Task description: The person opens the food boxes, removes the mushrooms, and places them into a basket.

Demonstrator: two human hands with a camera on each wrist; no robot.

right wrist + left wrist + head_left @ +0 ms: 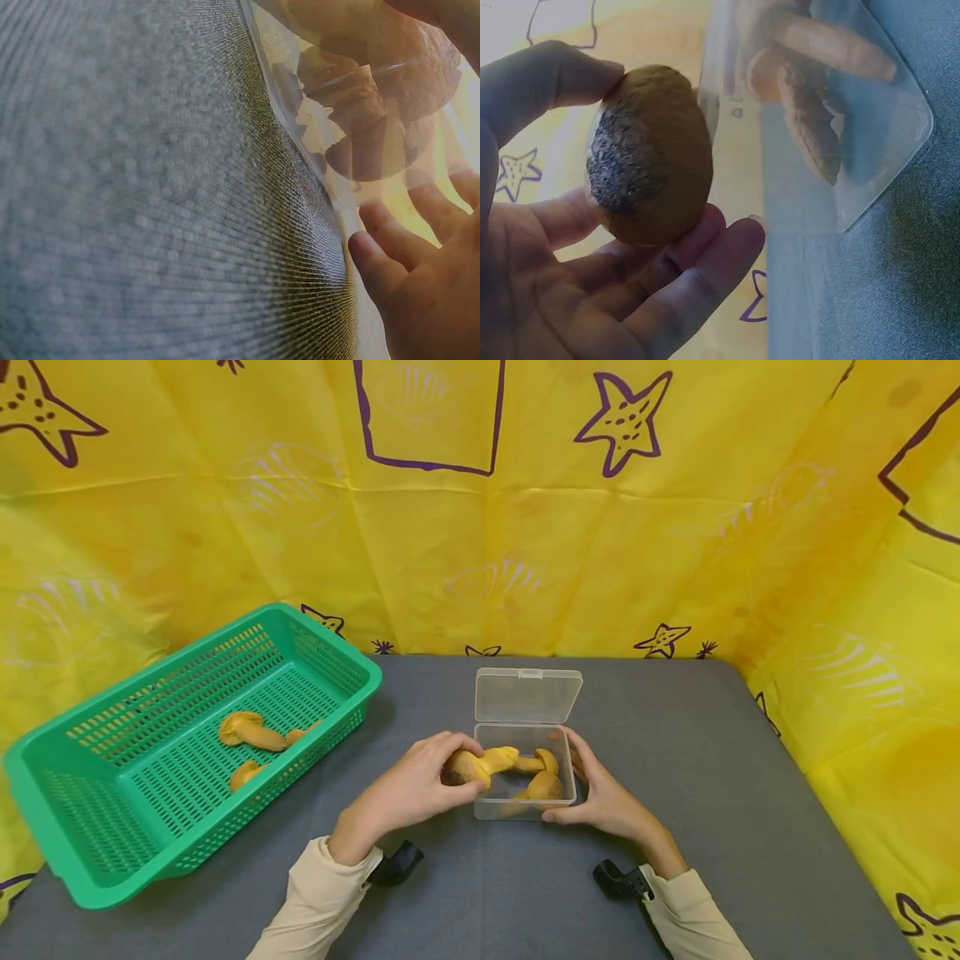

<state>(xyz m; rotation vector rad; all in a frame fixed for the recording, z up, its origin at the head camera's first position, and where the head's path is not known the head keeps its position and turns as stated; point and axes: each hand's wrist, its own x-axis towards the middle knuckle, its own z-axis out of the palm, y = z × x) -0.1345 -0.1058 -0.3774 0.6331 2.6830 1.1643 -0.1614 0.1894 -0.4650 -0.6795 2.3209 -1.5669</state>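
My left hand (420,789) pinches a yellow-brown mushroom (495,762) by its cap, the stem pointing right over the left rim of a clear plastic box (525,812). In the left wrist view, the cap (656,157) has a dark, rough patch, with thumb and fingers on opposite sides. The box's hinged lid (527,695) stands up at the back. Inside lie two more mushrooms (545,787), seen through the wall in the right wrist view. At the box's right side, my right hand (607,797) holds it, thumb at the front corner and fingers along the side.
A green perforated basket (180,847) stands at the left, with a few mushrooms (255,732) lying in it. Grey cloth covers the table (480,893). Yellow printed fabric (465,543) hangs behind and at the right.
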